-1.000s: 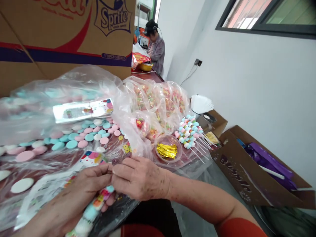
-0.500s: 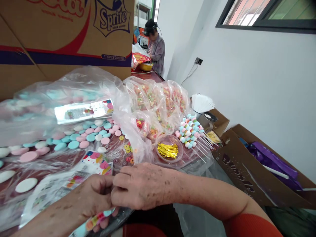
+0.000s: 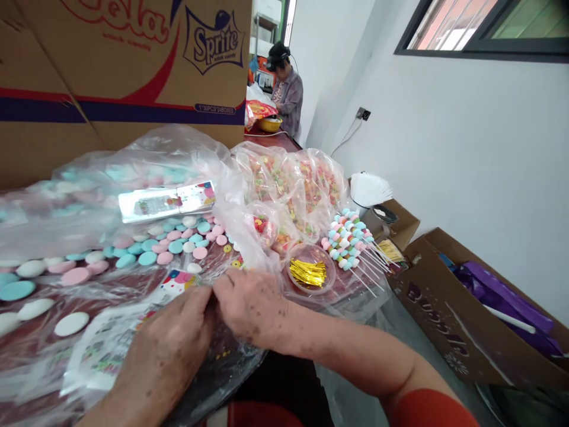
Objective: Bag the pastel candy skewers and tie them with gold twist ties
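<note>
My left hand point(image 3: 171, 347) and my right hand point(image 3: 251, 305) meet low in the middle of the head view, over the table edge. Both are closed, fingers curled and fingertips pressed together. Whatever lies between them is hidden behind the knuckles. Beneath my left hand are flat printed clear bags point(image 3: 100, 350). Beyond my right hand stands a round clear tub point(image 3: 329, 279) of gold twist ties point(image 3: 306, 274). To the right of it, marshmallow-like candy skewers point(image 3: 347, 240) in pink, white and blue are piled with their sticks pointing right.
Loose pastel candies point(image 3: 149, 258) spread leftward, below a banded stack of printed bags point(image 3: 166, 201). Behind lie a bag of small ring candies point(image 3: 287, 178) and a big carton point(image 3: 133, 71). An open brown box point(image 3: 438, 320) stands at right. Another person point(image 3: 287, 95) works farther back.
My hands have risen and drawn closer together. The colourful candy piece seen under my left hand is now out of sight. The whole view has shifted slightly.
</note>
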Available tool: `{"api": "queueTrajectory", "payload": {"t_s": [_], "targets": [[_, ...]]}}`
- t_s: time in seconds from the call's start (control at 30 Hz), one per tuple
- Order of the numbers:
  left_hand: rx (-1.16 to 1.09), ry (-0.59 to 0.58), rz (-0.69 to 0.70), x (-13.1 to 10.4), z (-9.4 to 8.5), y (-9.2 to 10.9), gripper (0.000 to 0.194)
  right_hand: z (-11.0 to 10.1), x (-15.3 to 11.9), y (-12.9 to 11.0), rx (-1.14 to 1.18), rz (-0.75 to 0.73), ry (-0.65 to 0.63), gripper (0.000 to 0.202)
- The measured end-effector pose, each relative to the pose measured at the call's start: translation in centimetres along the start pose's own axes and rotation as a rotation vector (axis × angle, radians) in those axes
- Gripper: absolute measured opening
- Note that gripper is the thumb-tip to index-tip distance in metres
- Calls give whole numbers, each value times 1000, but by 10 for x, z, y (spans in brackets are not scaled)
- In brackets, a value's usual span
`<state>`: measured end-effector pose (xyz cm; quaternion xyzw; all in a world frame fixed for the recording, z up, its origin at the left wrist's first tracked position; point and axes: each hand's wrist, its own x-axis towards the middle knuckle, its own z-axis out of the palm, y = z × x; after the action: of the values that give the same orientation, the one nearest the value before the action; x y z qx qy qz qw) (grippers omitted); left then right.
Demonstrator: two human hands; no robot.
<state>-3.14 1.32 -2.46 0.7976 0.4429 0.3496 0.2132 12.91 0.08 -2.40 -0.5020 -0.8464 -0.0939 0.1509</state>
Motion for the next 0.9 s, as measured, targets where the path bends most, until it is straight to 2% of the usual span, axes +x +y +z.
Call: {"api": "queueTrajectory", "payload": {"t_s": [0.07,0.1,0.13,0.17,0.2,0.23,0.3,0.33,0.37,0.4,0.43,0.5,0.53,0.57,0.6,0.67,0.77,0.83,0.9], "targets": [[195,207,227,-4,0,0,17,2,14,5,44,145,73,12],[211,298,303,-8,0,0,21,1,19,7,92,213,127,14],[182,348,319,-11,0,1,21,-1,24,7,157,268,195,17],[102,345,265,-14,-1,2,18,-4,27,5,232,306,272,20],[-32,292,146,-15,-2,4,12,-7,28,1,310,320,351,23],[-213,211,-29,-15,-4,6,12,-9,27,-5,381,308,411,24],[-665,62,-413,-8,-14,11,34,-11,21,-20,492,210,455,24],[-882,55,-549,-2,-22,13,42,-10,17,-27,543,148,439,23],[-1071,41,-605,3,-32,14,47,-9,14,-33,603,108,423,22],[-1205,61,-560,8,-43,14,49,-8,11,-37,672,100,409,21],[-1262,58,-456,10,-54,13,51,-7,9,-38,744,129,390,20],[-1188,-111,-256,10,-72,9,53,-5,8,-37,845,240,371,18],[-1097,-215,-220,7,-77,6,53,-5,9,-36,863,288,366,17],[-1007,-299,-240,2,-79,4,53,-5,10,-37,864,310,371,17],[-945,-329,-301,-2,-78,3,52,-5,10,-39,859,303,382,16],[-941,-249,-490,-11,-72,5,46,-5,10,-51,881,235,395,15],[-1069,43,-705,-23,-62,16,28,-5,9,-78,1072,170,310,16],[-1079,207,-790,-32,-63,21,33,-4,8,-94,1228,174,194,16],[-1000,356,-830,-47,-73,16,40,-3,8,-101,1301,123,73,15]]}}
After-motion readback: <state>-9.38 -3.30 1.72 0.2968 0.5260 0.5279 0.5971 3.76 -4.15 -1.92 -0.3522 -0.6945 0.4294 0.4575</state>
